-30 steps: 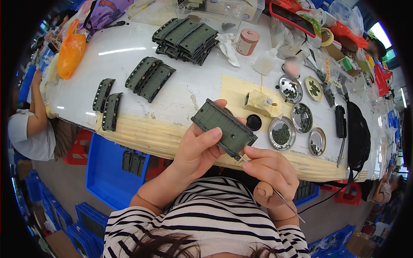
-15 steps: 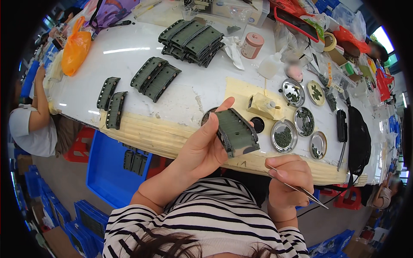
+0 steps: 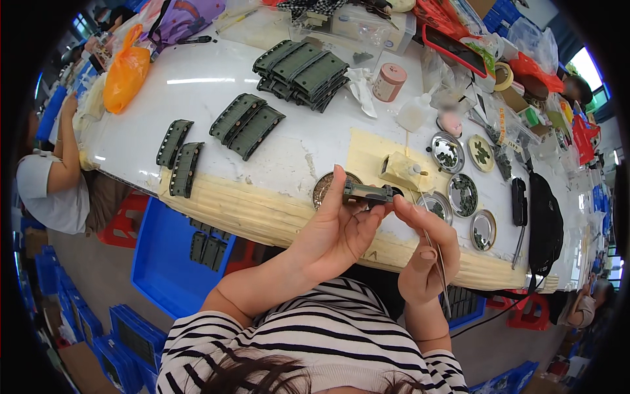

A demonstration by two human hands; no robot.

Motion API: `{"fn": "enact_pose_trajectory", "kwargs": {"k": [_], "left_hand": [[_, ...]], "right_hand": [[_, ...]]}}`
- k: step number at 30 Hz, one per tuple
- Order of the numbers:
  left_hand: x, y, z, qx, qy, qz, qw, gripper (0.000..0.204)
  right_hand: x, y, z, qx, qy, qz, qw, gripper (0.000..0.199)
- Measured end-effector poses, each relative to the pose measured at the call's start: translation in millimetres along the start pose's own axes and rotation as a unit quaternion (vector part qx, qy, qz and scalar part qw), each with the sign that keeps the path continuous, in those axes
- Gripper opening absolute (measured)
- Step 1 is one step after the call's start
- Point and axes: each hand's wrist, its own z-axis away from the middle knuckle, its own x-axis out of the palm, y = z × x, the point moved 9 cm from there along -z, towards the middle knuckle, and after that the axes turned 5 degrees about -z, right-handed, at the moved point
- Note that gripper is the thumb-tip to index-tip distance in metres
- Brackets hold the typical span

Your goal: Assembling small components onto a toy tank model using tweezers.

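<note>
Centrally in the head view, the left hand (image 3: 338, 240) has thumb and fingers closed around a green panel (image 3: 367, 193), which is turned nearly edge-on above the near edge of the table (image 3: 262, 172). The right hand (image 3: 425, 253) grips slim metal tweezers (image 3: 443, 274) pointing downward, its fingertips at the panel's right end; whether they touch it I cannot tell. Just beyond stands a yellow-wrapped block (image 3: 403, 171), with metal dishes (image 3: 483, 231) of small green pieces to the right.
</note>
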Motion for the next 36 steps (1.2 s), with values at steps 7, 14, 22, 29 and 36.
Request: {"fn": "enact_pose_trajectory", "kwargs": {"k": [7, 14, 22, 29, 36], "left_hand": [[-6, 2, -1, 0.011, 0.023, -0.012, 1.0, 0.056], [-5, 1, -3, 0.009, 0.018, -0.012, 1.0, 0.055], [-5, 7, 1, 0.042, 0.014, -0.053, 0.998, 0.05], [27, 17, 23, 0.284, -0.031, -0.303, 0.909, 0.063], [30, -3, 26, 0.154, -0.159, -0.249, 0.943, 0.094]], "right_hand": [[0, 5, 2, 0.025, 0.007, 0.005, 1.0, 0.059], [-1, 6, 2, 0.024, 0.005, 0.011, 1.0, 0.059], [-4, 8, 5, 0.01, 0.017, -0.046, 0.999, 0.046], [-1, 4, 5, -0.015, 0.037, -0.112, 0.993, 0.053], [-26, 12, 9, 0.072, 0.056, -0.156, 0.984, 0.062]]}}
